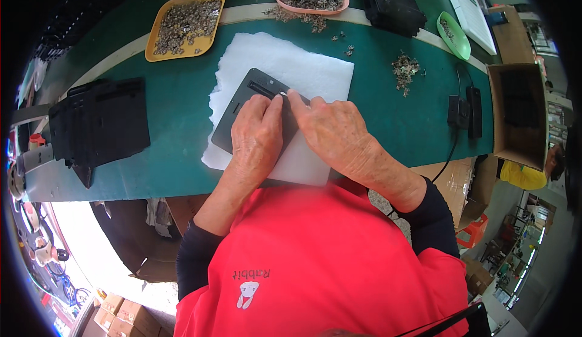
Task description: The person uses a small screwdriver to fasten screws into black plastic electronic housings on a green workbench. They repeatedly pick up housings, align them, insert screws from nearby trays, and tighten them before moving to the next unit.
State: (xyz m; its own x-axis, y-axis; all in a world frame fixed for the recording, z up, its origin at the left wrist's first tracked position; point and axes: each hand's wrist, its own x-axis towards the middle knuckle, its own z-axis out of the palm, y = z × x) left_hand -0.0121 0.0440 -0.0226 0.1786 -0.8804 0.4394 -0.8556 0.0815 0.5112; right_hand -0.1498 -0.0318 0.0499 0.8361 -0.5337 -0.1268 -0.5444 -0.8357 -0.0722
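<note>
A flat black plastic panel [225, 128] with a long slot near its far edge lies tilted on a white foam sheet [330, 73]. My left hand [257, 132] rests on the panel, fingers curled and the thumb and index tips drawn together beside the slot. From the right, my right hand [336, 132] reaches in with its index fingertip pressed down at the slot's end and the other fingers folded under. Between the two sets of fingertips shows a tiny pale spot; whatever they pinch there is too small to name.
Small metal parts fill a yellow tray [159, 33], a pink tray [280, 5] and a green dish [463, 47]. A loose pile of parts [405, 70] lies rightward. Black panels [115, 122] are stacked left, more [393, 3] at the back. A black adapter [475, 114] sits near an open carton [519, 158].
</note>
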